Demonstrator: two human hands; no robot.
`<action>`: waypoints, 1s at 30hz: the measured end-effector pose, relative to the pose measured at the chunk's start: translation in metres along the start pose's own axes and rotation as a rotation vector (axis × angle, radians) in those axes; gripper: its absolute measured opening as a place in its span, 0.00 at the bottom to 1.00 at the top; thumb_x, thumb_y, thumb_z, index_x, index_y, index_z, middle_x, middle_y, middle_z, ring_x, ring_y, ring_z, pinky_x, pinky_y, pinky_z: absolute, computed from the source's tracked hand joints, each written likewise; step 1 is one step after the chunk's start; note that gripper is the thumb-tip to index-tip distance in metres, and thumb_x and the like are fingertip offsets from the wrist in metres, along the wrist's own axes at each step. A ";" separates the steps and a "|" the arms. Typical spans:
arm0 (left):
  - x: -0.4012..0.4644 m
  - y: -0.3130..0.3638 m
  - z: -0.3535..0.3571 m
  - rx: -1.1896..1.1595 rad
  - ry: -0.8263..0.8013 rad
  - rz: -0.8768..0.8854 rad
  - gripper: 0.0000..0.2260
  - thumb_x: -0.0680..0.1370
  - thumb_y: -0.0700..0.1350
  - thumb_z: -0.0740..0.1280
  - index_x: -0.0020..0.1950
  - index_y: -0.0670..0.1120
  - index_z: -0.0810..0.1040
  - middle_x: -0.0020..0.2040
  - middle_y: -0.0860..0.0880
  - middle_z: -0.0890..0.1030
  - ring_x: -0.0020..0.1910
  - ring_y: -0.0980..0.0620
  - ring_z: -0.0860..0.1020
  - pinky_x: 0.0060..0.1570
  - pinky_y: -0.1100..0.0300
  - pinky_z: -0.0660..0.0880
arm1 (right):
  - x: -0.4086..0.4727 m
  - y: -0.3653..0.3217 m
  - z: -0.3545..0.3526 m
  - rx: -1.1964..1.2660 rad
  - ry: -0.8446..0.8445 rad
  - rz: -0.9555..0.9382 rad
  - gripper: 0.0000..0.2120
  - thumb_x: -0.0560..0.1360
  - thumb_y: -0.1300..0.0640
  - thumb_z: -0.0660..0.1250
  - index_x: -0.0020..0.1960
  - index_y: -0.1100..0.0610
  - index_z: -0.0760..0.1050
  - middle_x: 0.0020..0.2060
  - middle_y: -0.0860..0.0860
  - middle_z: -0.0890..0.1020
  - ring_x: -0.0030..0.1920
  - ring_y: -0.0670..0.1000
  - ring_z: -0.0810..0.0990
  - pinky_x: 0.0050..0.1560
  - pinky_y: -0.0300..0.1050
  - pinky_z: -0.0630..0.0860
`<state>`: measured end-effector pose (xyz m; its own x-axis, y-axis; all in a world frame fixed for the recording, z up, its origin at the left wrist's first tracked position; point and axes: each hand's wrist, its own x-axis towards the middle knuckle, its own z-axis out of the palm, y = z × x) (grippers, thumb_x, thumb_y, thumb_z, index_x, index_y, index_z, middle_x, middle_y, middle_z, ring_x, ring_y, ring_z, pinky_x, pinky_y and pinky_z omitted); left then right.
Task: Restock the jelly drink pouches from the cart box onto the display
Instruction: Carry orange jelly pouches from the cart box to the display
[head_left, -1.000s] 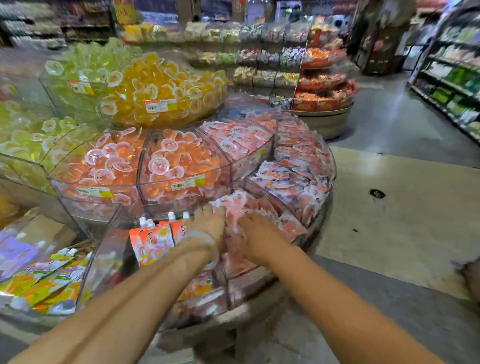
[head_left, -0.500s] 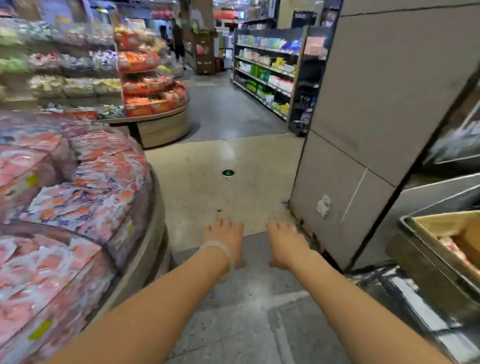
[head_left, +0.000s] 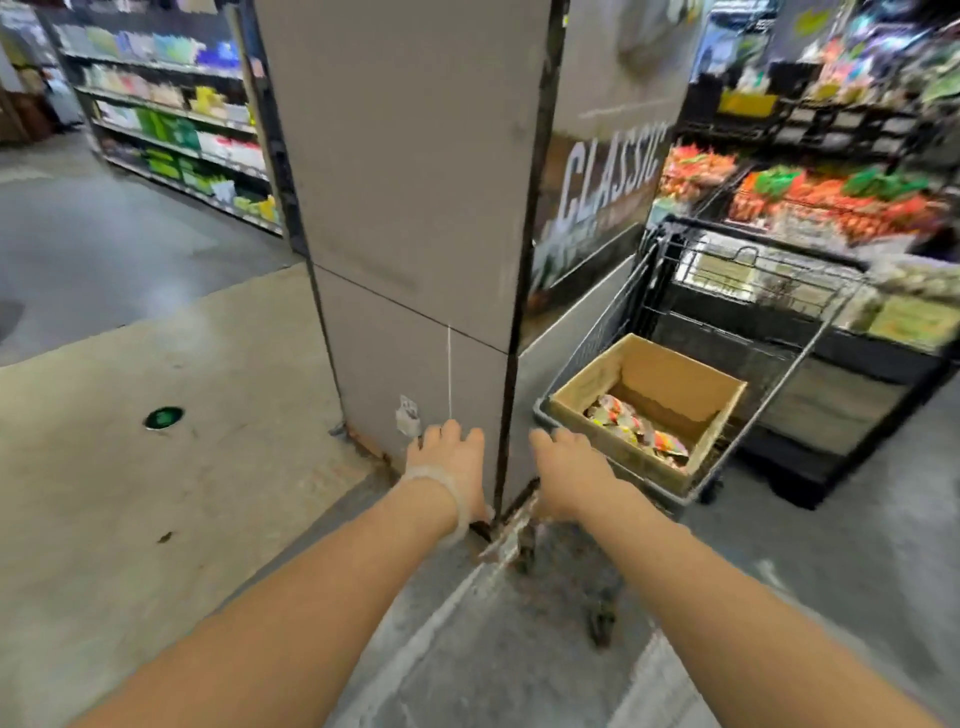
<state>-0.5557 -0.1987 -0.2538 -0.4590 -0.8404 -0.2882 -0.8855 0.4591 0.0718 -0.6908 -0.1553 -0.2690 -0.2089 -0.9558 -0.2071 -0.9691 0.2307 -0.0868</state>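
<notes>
An open cardboard box (head_left: 680, 382) sits in a wire shopping cart (head_left: 810, 332) at the right. Several colourful jelly drink pouches (head_left: 639, 423) lie in the box's bottom near corner. My left hand (head_left: 449, 460) and my right hand (head_left: 569, 475) are stretched out in front of me, palms down, fingers apart, holding nothing. My right hand is just left of the cart's near corner, not touching the box. My left hand is in front of the pillar's base. The display is out of view.
A wide grey pillar (head_left: 415, 208) stands straight ahead, between me and the cart. A shelf aisle (head_left: 171, 140) runs at the back left. A produce-style stand (head_left: 831, 208) lies behind the cart. A green floor marker (head_left: 163, 417) sits on the left floor.
My view has swung right, from the round display to the pillar and the cart. Both hands left the pouches on the display and now reach out empty toward the cart box.
</notes>
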 end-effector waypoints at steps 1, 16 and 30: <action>0.023 0.008 -0.009 0.002 0.011 0.034 0.34 0.71 0.58 0.71 0.70 0.46 0.60 0.70 0.42 0.62 0.70 0.41 0.61 0.66 0.47 0.64 | 0.015 0.012 -0.008 0.012 0.025 0.022 0.24 0.75 0.56 0.64 0.68 0.60 0.60 0.65 0.59 0.67 0.67 0.62 0.65 0.63 0.56 0.68; 0.282 0.178 -0.024 0.065 -0.095 0.389 0.37 0.71 0.57 0.70 0.74 0.46 0.57 0.72 0.44 0.62 0.71 0.42 0.62 0.66 0.49 0.66 | 0.171 0.244 -0.008 0.111 -0.068 0.414 0.29 0.71 0.55 0.69 0.67 0.57 0.61 0.62 0.57 0.69 0.63 0.59 0.71 0.57 0.53 0.73; 0.497 0.269 0.008 0.136 -0.308 0.329 0.36 0.72 0.58 0.69 0.73 0.44 0.58 0.70 0.43 0.64 0.70 0.43 0.63 0.66 0.49 0.68 | 0.331 0.392 0.036 0.247 -0.251 0.453 0.28 0.72 0.56 0.68 0.69 0.58 0.61 0.65 0.57 0.68 0.66 0.60 0.68 0.61 0.53 0.71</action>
<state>-1.0213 -0.4910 -0.3851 -0.6529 -0.5282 -0.5429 -0.6694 0.7378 0.0873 -1.1351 -0.3750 -0.4066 -0.5295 -0.6861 -0.4989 -0.7245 0.6717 -0.1547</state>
